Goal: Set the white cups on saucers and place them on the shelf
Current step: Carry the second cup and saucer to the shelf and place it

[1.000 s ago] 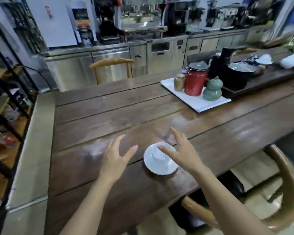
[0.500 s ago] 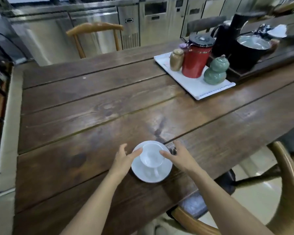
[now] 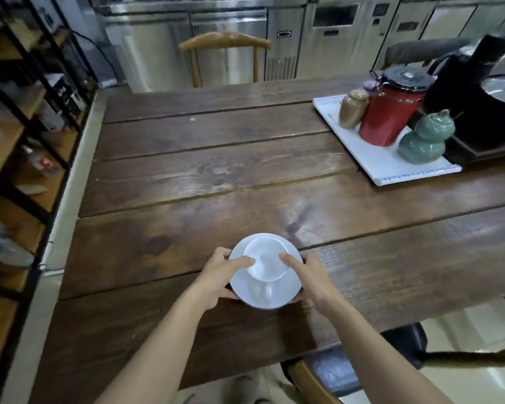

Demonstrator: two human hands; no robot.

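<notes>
Cup [image 3: 265, 262]: white, sitting on its saucer [image 3: 289, 290] at about six o'clock on the wooden table [image 3: 216, 170], close to the near edge.
Change, head view: a second ago both hands were spread open, the left short of the saucer and the right just reaching the cup; now they have closed in from nine and three o'clock and taken hold of the set.
Left hand [image 3: 219, 275]: fingers curled under the saucer's rim, thumb laid across the top toward the cup.
Right hand [image 3: 309, 275]: the same hold mirrored, thumb resting against the cup's wall.
Meaning: the pairing looks done for this cup; I'd say the lift and carry come next.
Lifted or not: I cannot tell whether the saucer has left the wood.
Facing: mouth up, axis upright, handle pointing toward six o'clock, at the person.
Shelf [image 3: 27, 141]: dark metal frame with wooden boards at nine o'clock, well apart from the cup, already cluttered.
Bystanders: a white tray [image 3: 370, 158] with a red canister [image 3: 391, 112] at two o'clock, nowhere near the hands.
</notes>
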